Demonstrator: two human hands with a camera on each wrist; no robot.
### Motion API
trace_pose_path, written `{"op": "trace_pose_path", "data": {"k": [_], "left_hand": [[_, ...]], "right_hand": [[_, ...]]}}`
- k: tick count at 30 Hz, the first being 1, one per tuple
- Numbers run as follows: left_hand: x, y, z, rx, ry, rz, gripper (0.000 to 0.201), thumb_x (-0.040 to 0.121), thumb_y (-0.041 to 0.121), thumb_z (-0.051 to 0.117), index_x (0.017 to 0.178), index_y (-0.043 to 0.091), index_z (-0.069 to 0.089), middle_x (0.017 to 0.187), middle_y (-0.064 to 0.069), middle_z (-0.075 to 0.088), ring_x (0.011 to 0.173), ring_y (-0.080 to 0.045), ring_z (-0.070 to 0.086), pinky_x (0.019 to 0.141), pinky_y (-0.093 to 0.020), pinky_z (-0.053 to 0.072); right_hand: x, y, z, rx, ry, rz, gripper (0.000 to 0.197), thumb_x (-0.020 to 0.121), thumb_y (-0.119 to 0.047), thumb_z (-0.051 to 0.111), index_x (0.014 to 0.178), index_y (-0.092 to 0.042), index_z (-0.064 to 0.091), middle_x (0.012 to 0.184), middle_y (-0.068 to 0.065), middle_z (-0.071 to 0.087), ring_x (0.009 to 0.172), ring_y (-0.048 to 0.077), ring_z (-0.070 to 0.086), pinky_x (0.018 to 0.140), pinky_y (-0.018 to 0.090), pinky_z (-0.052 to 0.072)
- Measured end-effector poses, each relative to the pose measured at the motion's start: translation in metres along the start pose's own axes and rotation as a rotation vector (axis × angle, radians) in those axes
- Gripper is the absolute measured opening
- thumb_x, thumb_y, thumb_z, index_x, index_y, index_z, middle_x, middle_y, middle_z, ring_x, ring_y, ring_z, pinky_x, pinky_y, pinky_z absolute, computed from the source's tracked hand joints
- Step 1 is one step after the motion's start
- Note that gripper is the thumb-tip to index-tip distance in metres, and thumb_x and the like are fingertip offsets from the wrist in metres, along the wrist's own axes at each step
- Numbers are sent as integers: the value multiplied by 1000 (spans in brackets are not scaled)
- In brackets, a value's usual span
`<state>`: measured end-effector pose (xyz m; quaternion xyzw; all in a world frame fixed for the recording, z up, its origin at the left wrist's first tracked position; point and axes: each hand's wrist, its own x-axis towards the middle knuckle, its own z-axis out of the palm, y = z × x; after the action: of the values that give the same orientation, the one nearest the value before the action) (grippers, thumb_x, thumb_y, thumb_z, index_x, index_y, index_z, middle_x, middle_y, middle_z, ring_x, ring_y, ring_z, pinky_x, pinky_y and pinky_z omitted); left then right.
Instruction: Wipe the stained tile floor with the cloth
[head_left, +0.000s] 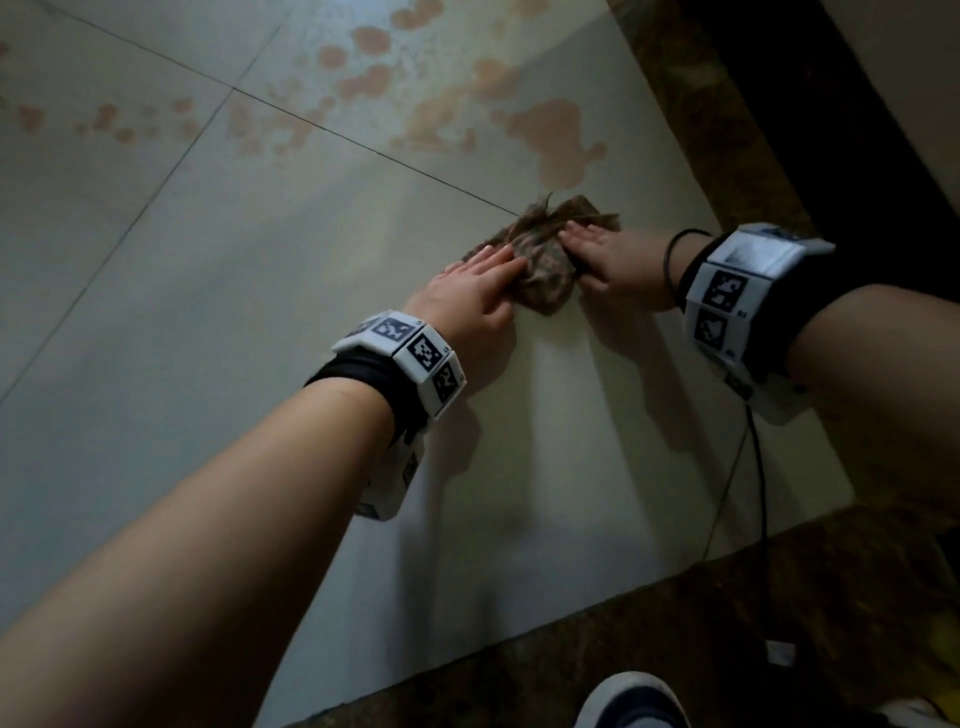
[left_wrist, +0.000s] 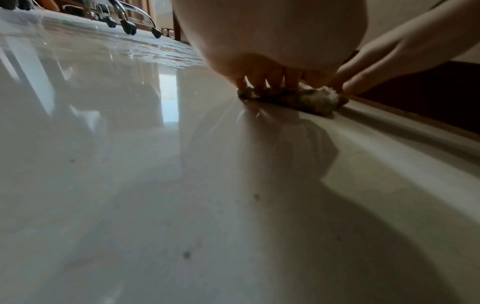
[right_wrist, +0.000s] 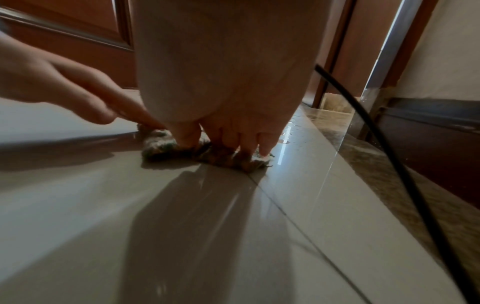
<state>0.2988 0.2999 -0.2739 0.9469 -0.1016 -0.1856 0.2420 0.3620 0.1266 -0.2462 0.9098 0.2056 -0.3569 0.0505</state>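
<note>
A crumpled brown-green cloth (head_left: 540, 260) lies on the pale tile floor (head_left: 260, 338), just below a large pinkish-brown stain (head_left: 550, 135). More stain blotches (head_left: 363, 78) spread up and to the left. My left hand (head_left: 478, 286) presses its straight fingers on the cloth's left side. My right hand (head_left: 597, 254) presses flat on its right side. In the left wrist view my left hand's fingertips (left_wrist: 270, 82) sit on the cloth (left_wrist: 298, 100). In the right wrist view my right hand's fingers (right_wrist: 244, 142) push down on the cloth (right_wrist: 166, 148).
A dark marble border (head_left: 727, 130) runs along the right and the bottom (head_left: 675, 597) of the tiles. A black cable (head_left: 761, 467) hangs from my right wrist. My shoe (head_left: 631, 701) is at the bottom edge. Chair castors (left_wrist: 130, 28) and a wooden door (right_wrist: 64, 30) stand beyond.
</note>
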Motion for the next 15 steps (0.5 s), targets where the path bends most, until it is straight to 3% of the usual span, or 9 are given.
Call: {"op": "trace_pose_path", "data": {"k": [6,15], "left_hand": [[18,7,2,220,-70,-60,56,101,40,20,153,24,8,162,5,5,150,-9,2,119,-37,-10],[38,13,-12,115,-143,-133,55,102,39,22,153,25,6,162,5,1,150,-8,-1,120,-33,-6]], "right_hand": [[16,9,-10,60,60,3,62,102,-28,32,152,-6,3,161,12,-1,150,24,5,121,30,7],[36,22,-24,164,133,5,56,103,-33,27,153,-16,11,162,4,3,150,19,7,120,31,10]]}}
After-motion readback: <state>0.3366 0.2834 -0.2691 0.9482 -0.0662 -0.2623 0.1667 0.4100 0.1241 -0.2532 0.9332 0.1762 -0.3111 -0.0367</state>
